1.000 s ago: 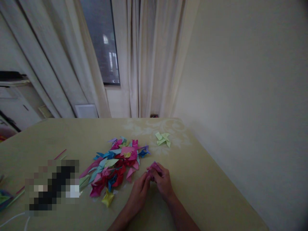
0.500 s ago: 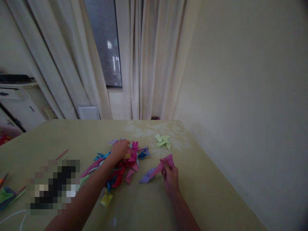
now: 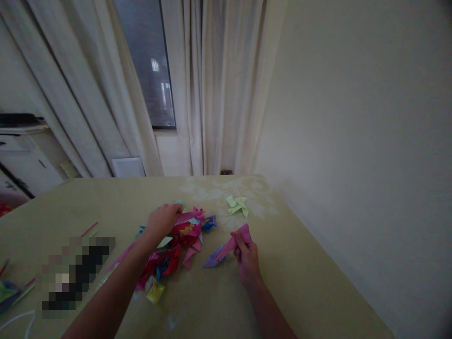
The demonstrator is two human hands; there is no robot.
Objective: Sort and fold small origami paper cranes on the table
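Observation:
In the head view, my right hand [image 3: 246, 256] pinches a pink folded paper piece [image 3: 231, 244] between thumb and fingers. A purple folded paper piece [image 3: 214, 256] joins its lower left end, close above the table. My left hand [image 3: 163, 221] is over a pile of colourful folded paper pieces [image 3: 176, 252], mostly red, pink and blue. Its fingers curl at the edge of a long pink folded paper [image 3: 190, 216] that sticks out to the right; the fingertips are partly hidden. A pale green paper pinwheel [image 3: 238, 206] lies flat beyond my right hand.
The yellowish table [image 3: 300, 282] runs along a plain wall [image 3: 353, 141] at right. Thin coloured sticks [image 3: 89, 229] and a white cord [image 3: 16, 318] lie at left, near a blurred-out dark object [image 3: 81, 273]. Curtains [image 3: 233, 94] hang behind the table.
My left hand has shifted slightly left and back over the pile, and a long pink paper now shows beside its fingers. My right hand keeps its hold almost unmoved. The view has turned slightly right.

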